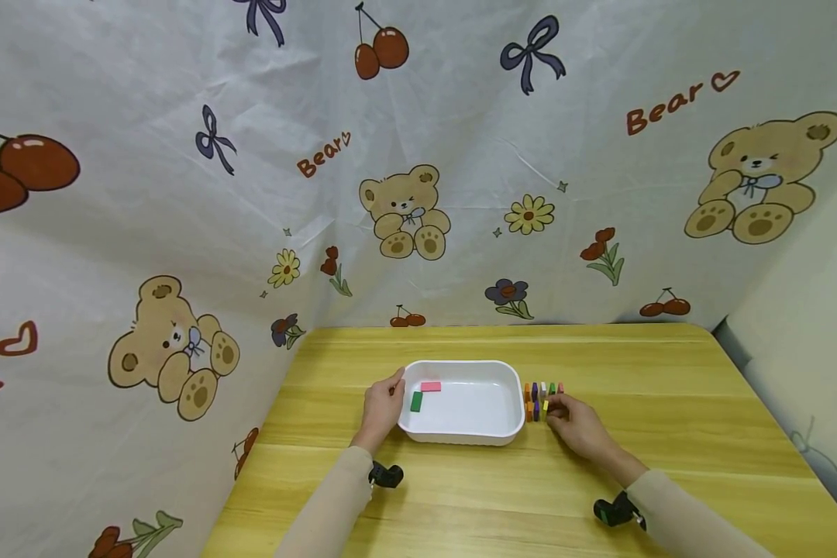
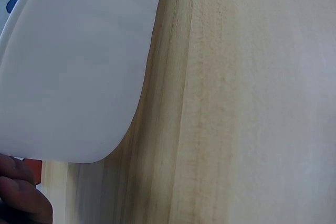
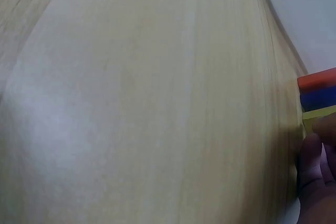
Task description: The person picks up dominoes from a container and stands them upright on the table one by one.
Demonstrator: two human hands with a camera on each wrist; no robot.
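A white rectangular tray [image 1: 460, 435] stands on the table, with a pink block [image 1: 430, 387] and a green block [image 1: 416, 401] lying inside at its left end. My left hand [image 1: 381, 409] holds the tray's left side at the rim. Just right of the tray, small coloured blocks stand in two short rows, with orange [image 1: 529, 411] and purple [image 1: 536, 411] ones in the nearer row. My right hand [image 1: 580, 426] pinches the yellow block [image 3: 319, 114] at the right of that nearer row. Its fingers partly hide this block.
In the farther row are orange, purple, white [image 1: 543, 389], green and pink blocks. The wooden table [image 1: 474, 504] has rounded far corners and meets a bear-printed cloth [image 1: 460, 155] at its back and left. A pale surface [image 1: 802, 333] rises beyond the right edge.
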